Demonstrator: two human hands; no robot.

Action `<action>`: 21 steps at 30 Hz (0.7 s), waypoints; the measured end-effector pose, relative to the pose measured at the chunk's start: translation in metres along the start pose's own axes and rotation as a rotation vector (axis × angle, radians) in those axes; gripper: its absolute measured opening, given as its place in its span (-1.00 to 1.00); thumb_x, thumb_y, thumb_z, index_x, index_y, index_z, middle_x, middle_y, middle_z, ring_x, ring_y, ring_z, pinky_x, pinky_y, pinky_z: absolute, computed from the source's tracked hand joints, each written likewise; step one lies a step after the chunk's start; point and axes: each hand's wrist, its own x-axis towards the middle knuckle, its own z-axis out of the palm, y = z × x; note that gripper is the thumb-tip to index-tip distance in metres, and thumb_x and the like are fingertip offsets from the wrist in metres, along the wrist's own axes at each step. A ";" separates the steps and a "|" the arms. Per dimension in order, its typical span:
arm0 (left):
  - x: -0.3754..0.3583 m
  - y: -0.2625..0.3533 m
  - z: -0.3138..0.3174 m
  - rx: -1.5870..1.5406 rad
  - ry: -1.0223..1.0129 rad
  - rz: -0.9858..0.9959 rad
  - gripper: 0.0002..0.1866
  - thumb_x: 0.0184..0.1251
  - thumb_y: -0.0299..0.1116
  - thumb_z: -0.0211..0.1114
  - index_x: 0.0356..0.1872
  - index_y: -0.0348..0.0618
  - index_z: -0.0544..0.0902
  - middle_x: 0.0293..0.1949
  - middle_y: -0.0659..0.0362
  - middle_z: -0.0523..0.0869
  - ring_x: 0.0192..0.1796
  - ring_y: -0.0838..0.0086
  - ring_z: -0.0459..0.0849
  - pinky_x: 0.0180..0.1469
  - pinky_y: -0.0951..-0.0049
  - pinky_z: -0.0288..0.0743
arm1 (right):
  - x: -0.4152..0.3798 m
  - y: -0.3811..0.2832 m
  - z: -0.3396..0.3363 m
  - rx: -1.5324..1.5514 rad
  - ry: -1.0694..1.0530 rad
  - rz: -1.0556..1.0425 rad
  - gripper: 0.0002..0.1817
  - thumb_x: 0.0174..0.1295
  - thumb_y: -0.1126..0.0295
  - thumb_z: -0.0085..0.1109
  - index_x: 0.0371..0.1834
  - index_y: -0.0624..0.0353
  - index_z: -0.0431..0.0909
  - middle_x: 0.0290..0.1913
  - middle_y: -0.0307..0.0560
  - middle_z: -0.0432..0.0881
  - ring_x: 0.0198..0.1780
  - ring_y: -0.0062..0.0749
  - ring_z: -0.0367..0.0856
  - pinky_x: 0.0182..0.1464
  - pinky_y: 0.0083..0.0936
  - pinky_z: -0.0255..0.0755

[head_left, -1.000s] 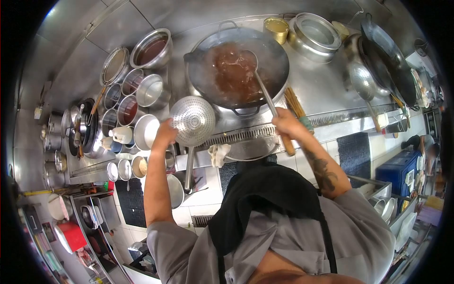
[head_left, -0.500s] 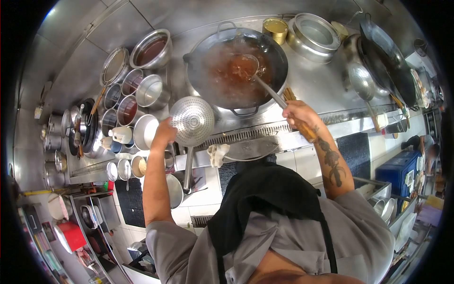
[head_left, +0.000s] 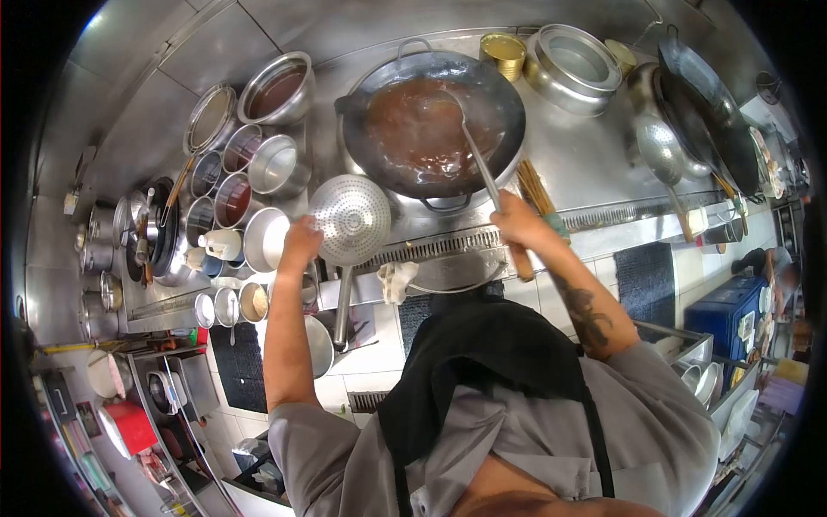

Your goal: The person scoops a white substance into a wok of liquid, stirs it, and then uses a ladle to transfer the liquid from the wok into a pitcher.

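My right hand (head_left: pixel 521 220) is closed round the long handle of a ladle (head_left: pixel 481 162), whose wooden end sticks out below my fist. The ladle's head is down in the reddish-brown liquid (head_left: pixel 413 129), mostly hidden. That liquid fills much of a large dark wok (head_left: pixel 362 168) with loop handles, and some steam hangs over it. My left hand (head_left: pixel 301 243) is at the left rim of a round perforated strainer (head_left: pixel 351 220), its fingers curled and partly hidden. Whether it grips that rim cannot be made out. The strainer's metal handle points down toward me over the counter's front edge.
Several metal pots (head_left: pixel 277 164) crowd the left, some with dark red liquid. Behind the wok stand a gold tin (head_left: pixel 502 53) and a lidded metal pot (head_left: pixel 573 69). A bamboo brush (head_left: pixel 538 189) lies beside my right hand. Another strainer (head_left: pixel 659 148) and woks (head_left: pixel 702 112) are at right.
My right hand has moved left and slightly toward me, and the ladle stands more upright. The liquid has spread in the wok with less steam. The bamboo brush is more exposed. My left hand stays put.
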 end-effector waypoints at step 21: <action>-0.012 0.020 -0.013 0.012 -0.015 0.013 -0.28 0.03 -0.35 0.32 0.30 -0.26 0.31 -0.16 -0.15 0.65 -0.51 0.25 0.65 -0.40 0.34 0.56 | -0.008 0.008 -0.007 0.082 -0.009 0.078 -0.71 0.09 0.38 0.10 -0.18 0.36 0.45 -0.45 -0.03 0.53 -0.48 -0.33 0.57 -0.41 -0.39 0.46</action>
